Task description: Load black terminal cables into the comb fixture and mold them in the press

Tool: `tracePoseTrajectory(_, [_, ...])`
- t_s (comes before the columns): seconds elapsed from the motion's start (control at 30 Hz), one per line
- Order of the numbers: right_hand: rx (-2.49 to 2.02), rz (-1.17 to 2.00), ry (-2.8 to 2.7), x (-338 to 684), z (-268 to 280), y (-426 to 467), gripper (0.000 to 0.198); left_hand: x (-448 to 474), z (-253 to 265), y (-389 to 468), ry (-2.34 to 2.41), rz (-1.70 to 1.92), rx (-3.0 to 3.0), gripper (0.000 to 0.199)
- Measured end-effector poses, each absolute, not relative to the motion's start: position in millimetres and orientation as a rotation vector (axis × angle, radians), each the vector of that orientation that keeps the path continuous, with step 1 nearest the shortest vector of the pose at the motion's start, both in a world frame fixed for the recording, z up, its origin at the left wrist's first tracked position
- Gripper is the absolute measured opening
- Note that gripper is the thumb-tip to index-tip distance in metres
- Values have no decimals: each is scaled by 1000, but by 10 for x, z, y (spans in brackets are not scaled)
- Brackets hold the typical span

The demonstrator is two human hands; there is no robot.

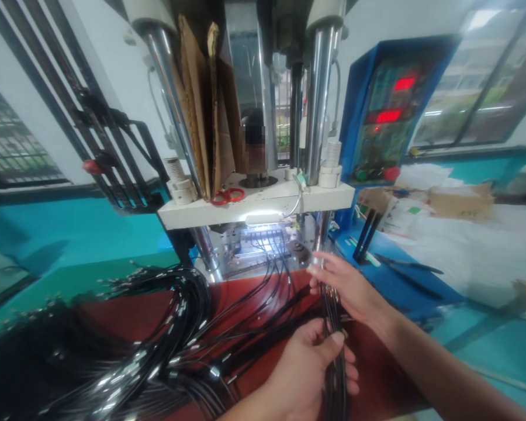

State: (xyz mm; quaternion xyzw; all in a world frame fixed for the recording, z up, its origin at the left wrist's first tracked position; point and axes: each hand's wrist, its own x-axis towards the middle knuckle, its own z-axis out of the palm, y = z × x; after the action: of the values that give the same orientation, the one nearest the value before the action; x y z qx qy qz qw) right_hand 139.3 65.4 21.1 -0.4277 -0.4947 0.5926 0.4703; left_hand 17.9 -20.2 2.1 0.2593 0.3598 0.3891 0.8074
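- Head view: a held bundle of black cables [332,316] is lying in front of the press [289,202], toward its right side, above the red counter [372,380].
- Left hand [309,356]: fingers are wrapping the bundle, thumb pressing on top.
- Right hand [344,280]: fingers are forming a narrow pinch at the end nearer the press; cannot tell exactly what they are gripping.
- Loose cables [269,275] are trailing from the press's lit bed; a cable pile [149,351] is sitting front-left of it.
- Step, judged: person is probably gathering and evening cable ends.
- Next move, judged: seems to be calling for steady left grip, fine right-hand alignment.
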Motion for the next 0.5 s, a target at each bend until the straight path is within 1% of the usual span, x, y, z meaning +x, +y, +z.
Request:
tracePoseTrajectory(0.07, [-1019,1421,-1220,1415,227,704,56,223,-3,-209,793,793,533,10])
tracePoseTrajectory(0.17, [-1057,1402,-1418,1444,228,695,40,285,24,-145,815,757,520,12])
tracePoseTrajectory(0.27, [-1134,1290,-1600,1496,214,670,31,337,88,-27,819,771,541,14])
tracePoseTrajectory(0.37, [-1227,1177,-1614,1549,185,679,32,359,113,40,823,778,575,20])
tracePoseTrajectory(0.5, [-1255,1183,-1678,1534,138,691,34,355,87,-12,865,805,580,27])
